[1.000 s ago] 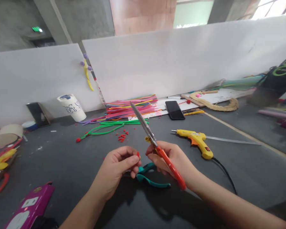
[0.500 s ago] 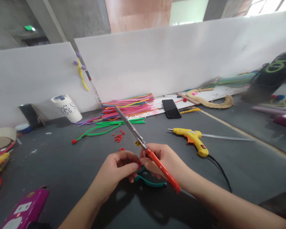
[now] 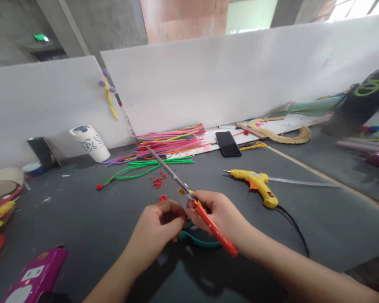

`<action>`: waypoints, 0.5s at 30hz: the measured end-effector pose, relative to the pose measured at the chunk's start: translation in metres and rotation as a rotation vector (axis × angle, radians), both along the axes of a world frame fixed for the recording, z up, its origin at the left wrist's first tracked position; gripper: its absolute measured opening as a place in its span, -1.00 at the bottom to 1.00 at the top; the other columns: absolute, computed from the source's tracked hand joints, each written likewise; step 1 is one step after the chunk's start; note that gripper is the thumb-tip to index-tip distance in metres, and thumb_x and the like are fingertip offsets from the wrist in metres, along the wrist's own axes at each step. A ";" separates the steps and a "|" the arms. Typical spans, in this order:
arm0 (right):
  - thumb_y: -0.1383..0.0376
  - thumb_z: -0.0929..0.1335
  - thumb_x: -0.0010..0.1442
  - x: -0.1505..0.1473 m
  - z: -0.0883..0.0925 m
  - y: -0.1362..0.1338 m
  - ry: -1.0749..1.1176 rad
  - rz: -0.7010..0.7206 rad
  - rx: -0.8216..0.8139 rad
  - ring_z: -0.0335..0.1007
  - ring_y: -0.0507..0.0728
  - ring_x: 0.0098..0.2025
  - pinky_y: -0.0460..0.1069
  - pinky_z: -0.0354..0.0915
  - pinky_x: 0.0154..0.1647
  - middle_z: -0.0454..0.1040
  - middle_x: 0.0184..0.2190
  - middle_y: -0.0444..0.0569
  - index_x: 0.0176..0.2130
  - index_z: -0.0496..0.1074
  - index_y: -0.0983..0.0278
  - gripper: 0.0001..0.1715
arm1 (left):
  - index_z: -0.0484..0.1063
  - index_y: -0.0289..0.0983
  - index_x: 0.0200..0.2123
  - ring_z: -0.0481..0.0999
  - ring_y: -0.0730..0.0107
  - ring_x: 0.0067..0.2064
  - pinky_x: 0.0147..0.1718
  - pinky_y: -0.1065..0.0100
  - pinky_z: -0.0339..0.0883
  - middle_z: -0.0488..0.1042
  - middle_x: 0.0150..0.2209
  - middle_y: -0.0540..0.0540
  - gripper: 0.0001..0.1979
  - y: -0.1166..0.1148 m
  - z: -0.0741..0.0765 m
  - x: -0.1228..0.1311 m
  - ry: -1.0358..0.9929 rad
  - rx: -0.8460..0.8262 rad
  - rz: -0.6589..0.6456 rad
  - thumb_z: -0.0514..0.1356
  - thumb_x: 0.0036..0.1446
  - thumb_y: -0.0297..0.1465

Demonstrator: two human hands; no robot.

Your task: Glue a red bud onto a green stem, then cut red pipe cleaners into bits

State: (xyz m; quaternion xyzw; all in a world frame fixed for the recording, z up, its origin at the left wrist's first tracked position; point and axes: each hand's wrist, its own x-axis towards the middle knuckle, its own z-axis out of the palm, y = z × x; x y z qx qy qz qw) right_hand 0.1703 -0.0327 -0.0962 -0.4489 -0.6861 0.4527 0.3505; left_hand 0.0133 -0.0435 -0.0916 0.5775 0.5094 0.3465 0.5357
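Note:
Fingers of my left hand (image 3: 162, 225) are pinched together next to my right hand; what they hold is mostly hidden. My right hand (image 3: 219, 210) grips red-handled scissors (image 3: 213, 229), whose long blades slant up and left above both hands. Something small and yellow (image 3: 181, 192) shows beside the scissors' pivot. Below the hands is a teal curved handle (image 3: 198, 242) of a tool whose working end is covered. Red fuzzy scraps (image 3: 158, 182) lie on the dark table just beyond, near a green stem with a red ball tip (image 3: 100, 187).
A yellow glue gun (image 3: 255, 181) with its cord lies to the right. Behind are a phone (image 3: 228, 144), a bundle of colourful pipe cleaners (image 3: 173, 143) and a white cup (image 3: 90, 144). A purple power strip (image 3: 39, 273) stands front left. A white partition (image 3: 233, 80) closes the back.
The scissors in my right hand have tilted slightly, their tips lower and a little to the left. A red bit seen between my fingertips before is now hidden. The view shifted slightly.

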 end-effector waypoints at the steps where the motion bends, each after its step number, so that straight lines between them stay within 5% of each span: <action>1: 0.30 0.26 -0.02 0.001 0.001 0.000 -0.017 -0.006 0.018 0.04 -0.05 -0.57 -0.16 0.04 -0.58 0.15 -0.64 -0.23 -0.54 0.23 0.29 -0.88 | 0.38 -0.34 -0.52 0.26 0.54 -0.63 -0.64 0.47 0.17 0.32 -0.67 0.04 -0.97 0.000 0.000 -0.001 -0.026 0.011 0.039 0.16 -0.13 -0.49; 7: 0.13 0.29 0.00 0.008 0.003 -0.003 -0.387 -0.063 0.216 0.05 -0.02 -0.60 -0.14 -0.04 -0.59 0.23 -0.64 -0.22 -0.45 0.24 0.26 -0.76 | 0.40 -0.31 -0.51 0.33 0.56 -0.59 -0.65 0.52 0.19 0.43 -0.59 0.02 -0.93 0.004 0.003 -0.011 -0.341 0.143 0.339 0.24 -0.11 -0.44; 15: 0.07 0.21 0.10 0.009 -0.011 -0.006 -0.712 -0.052 0.471 0.30 0.09 -0.51 -0.08 -0.05 -0.53 0.43 -0.51 -0.05 -0.35 0.32 0.28 -0.67 | 0.45 -0.29 -0.53 0.32 0.61 -0.61 -0.65 0.57 0.18 0.40 -0.61 0.06 -0.94 0.004 0.008 -0.014 -0.514 0.292 0.401 0.20 -0.07 -0.53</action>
